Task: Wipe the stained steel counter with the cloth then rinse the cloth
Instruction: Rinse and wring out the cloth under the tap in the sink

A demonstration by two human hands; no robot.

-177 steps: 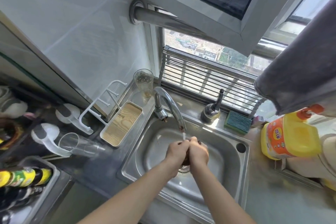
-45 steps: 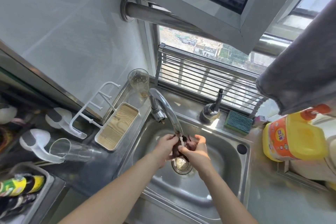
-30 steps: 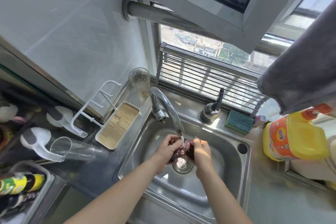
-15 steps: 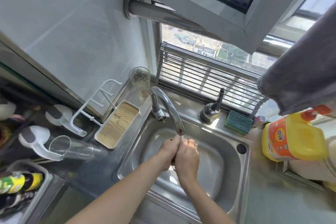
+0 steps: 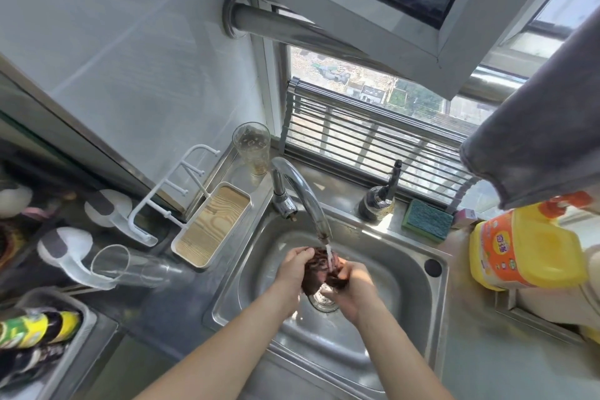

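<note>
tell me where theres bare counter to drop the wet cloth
Bare steel lies right of the sink, below the yellow detergent jug. The left counter is crowded: wooden tray, lying glass. The back ledge holds a sponge.

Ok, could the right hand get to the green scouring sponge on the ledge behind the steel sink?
Probably yes. The green scouring sponge lies uncovered beyond the steel sink, nothing between. But the right hand grips the dark cloth and must let go first.
</note>
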